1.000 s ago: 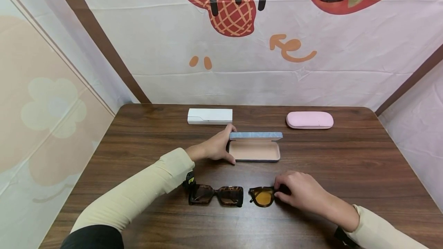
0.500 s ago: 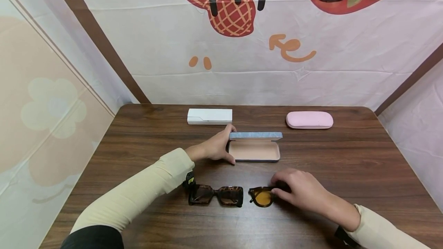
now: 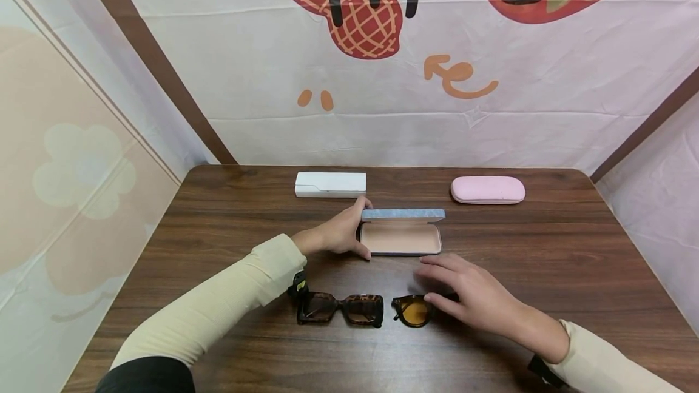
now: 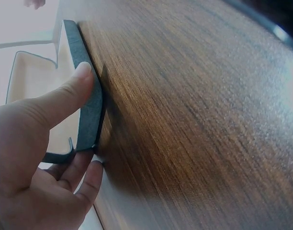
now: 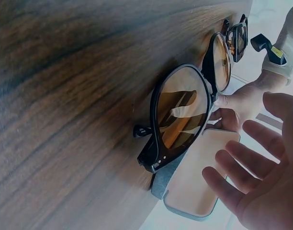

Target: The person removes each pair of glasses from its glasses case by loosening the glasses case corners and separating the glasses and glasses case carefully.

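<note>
My left hand [image 3: 341,229] grips the left end of an open glasses case [image 3: 401,239] with a blue lid and beige lining. In the left wrist view the thumb presses the case's dark front wall [image 4: 90,120] while the fingers curl round its end. My right hand [image 3: 475,293] is over the right part of black-framed sunglasses with amber lenses [image 3: 414,311], hiding that half in the head view. The right wrist view shows its fingers spread and apart from the sunglasses. Left of these lie tortoiseshell sunglasses [image 3: 364,310] with dark lenses, near my left sleeve.
At the back of the wooden table [image 3: 262,356] are a white case [image 3: 330,185] on the left and a closed pink glasses case [image 3: 488,190] on the right. A printed cloth [image 3: 262,65] hangs behind the table.
My right hand has let go of the amber sunglasses, its fingers straightening and spreading toward the case. The left hand and the open case have stayed put.
</note>
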### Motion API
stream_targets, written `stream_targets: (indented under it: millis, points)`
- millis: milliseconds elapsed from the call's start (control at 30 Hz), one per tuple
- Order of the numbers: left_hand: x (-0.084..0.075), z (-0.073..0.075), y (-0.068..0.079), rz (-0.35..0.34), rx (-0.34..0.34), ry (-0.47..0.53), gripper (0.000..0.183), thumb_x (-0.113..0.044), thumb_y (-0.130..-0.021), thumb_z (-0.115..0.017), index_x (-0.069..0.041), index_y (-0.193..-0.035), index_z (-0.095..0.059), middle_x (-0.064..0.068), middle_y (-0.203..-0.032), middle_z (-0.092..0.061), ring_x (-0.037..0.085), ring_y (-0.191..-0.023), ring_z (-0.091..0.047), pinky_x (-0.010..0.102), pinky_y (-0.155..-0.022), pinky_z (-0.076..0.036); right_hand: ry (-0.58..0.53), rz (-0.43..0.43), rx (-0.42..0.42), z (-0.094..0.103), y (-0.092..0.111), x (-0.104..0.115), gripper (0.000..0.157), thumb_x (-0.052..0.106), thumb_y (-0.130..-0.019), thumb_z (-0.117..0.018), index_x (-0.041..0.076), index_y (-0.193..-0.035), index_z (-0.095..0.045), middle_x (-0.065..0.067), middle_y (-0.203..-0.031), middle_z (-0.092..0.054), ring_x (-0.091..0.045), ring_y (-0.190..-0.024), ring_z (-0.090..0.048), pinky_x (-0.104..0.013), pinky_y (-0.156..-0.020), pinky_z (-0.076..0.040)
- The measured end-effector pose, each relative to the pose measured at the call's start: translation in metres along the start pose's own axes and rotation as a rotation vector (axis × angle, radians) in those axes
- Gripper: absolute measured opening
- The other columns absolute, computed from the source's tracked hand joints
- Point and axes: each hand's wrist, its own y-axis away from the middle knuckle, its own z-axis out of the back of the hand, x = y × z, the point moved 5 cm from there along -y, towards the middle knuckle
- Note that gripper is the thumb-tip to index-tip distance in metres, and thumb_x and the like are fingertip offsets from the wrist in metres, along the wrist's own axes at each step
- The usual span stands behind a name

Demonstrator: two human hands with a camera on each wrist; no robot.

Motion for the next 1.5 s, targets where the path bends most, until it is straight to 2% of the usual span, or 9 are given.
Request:
stream_targets:
  millis: [167, 367, 533, 700, 867, 1033, 1167, 1367, 1500]
  points:
    - [-0.002, 0.001, 0.001, 0.011, -0.006, -0.002, 0.090, -0.015, -0.072, -0.094, -0.004, -0.135, -0.030, 0.020, -0.131, -0.053, 0.029, -0.123, -0.053, 0.043, -0.104, -0.043, 0.024, 0.055, -0.025, 0.001, -0.001, 0.002, 0.050, 0.028, -0.088, -0.081, 0.015, -0.134, -0.067, -0.011, -0.143, -0.058, -0.030, -0.129, -0.056, -0.054, -0.103, -0.046]
    - [-0.002, 0.001, 0.001, 0.004, -0.008, -0.001, 0.090, -0.014, -0.072, -0.095, -0.004, -0.134, -0.030, 0.020, -0.131, -0.053, 0.029, -0.124, -0.053, 0.043, -0.105, -0.043, 0.044, 0.089, -0.039, 0.003, -0.003, 0.004, 0.067, 0.027, -0.087, -0.081, 0.021, -0.148, -0.054, -0.009, -0.154, -0.047, -0.032, -0.138, -0.046, -0.056, -0.108, -0.039]
    - [-0.001, 0.000, 0.000, 0.003, -0.007, -0.004, 0.090, -0.014, -0.072, -0.095, -0.005, -0.134, -0.030, 0.020, -0.131, -0.053, 0.028, -0.123, -0.053, 0.042, -0.105, -0.043, 0.053, 0.098, -0.039, 0.005, -0.006, 0.004, 0.075, 0.029, -0.089, -0.079, 0.021, -0.155, -0.045, -0.008, -0.162, -0.036, -0.035, -0.145, -0.037, -0.055, -0.119, -0.022]
    - [0.001, 0.000, 0.000, 0.014, -0.006, 0.002, 0.090, -0.015, -0.073, -0.094, -0.005, -0.134, -0.030, 0.019, -0.131, -0.053, 0.028, -0.123, -0.053, 0.043, -0.104, -0.043, 0.057, 0.097, -0.044, 0.008, -0.008, 0.003, 0.068, 0.040, -0.096, -0.069, 0.018, -0.155, -0.044, -0.009, -0.166, -0.027, -0.037, -0.150, -0.026, -0.050, -0.123, -0.005]
    - [0.000, 0.001, 0.001, 0.013, -0.006, 0.002, 0.090, -0.015, -0.072, -0.095, -0.005, -0.135, -0.030, 0.020, -0.132, -0.053, 0.028, -0.124, -0.053, 0.043, -0.104, -0.043, 0.071, 0.081, -0.025, 0.010, -0.011, 0.001, 0.065, 0.052, -0.103, -0.054, 0.016, -0.156, -0.043, -0.009, -0.168, -0.022, -0.038, -0.152, -0.021, -0.062, -0.120, -0.010]
    - [0.001, 0.000, 0.000, 0.004, -0.005, 0.003, 0.089, -0.015, -0.072, -0.094, -0.005, -0.134, -0.030, 0.021, -0.132, -0.053, 0.029, -0.123, -0.054, 0.043, -0.104, -0.043, 0.063, 0.041, 0.010, 0.016, -0.016, -0.004, 0.068, 0.045, -0.101, -0.062, 0.020, -0.159, -0.037, -0.010, -0.168, -0.022, -0.041, -0.151, -0.023, -0.071, -0.114, -0.014]
    - [0.001, 0.000, 0.000, 0.001, -0.007, 0.005, 0.089, -0.015, -0.073, -0.094, -0.005, -0.134, -0.030, 0.020, -0.131, -0.053, 0.029, -0.123, -0.054, 0.043, -0.104, -0.044, 0.057, 0.006, 0.025, 0.022, -0.021, -0.008, 0.074, 0.039, -0.097, -0.069, 0.024, -0.160, -0.034, -0.012, -0.167, -0.024, -0.040, -0.151, -0.021, -0.072, -0.113, -0.014]
    - [0.000, 0.000, 0.000, 0.006, -0.003, 0.001, 0.089, -0.015, -0.073, -0.094, -0.005, -0.134, -0.030, 0.020, -0.131, -0.053, 0.029, -0.123, -0.054, 0.043, -0.104, -0.043, 0.053, -0.029, 0.019, 0.028, -0.028, -0.016, 0.071, 0.041, -0.099, -0.066, 0.021, -0.160, -0.035, -0.008, -0.168, -0.020, -0.037, -0.153, -0.018, -0.070, -0.115, -0.011]
    - [-0.001, 0.001, 0.001, 0.005, -0.005, 0.003, 0.089, -0.014, -0.072, -0.094, -0.005, -0.134, -0.030, 0.020, -0.131, -0.053, 0.029, -0.123, -0.054, 0.043, -0.104, -0.043, 0.046, -0.031, 0.010, 0.030, -0.032, -0.020, 0.068, 0.040, -0.100, -0.065, 0.019, -0.159, -0.037, -0.008, -0.168, -0.020, -0.038, -0.153, -0.019, -0.073, -0.112, -0.014]
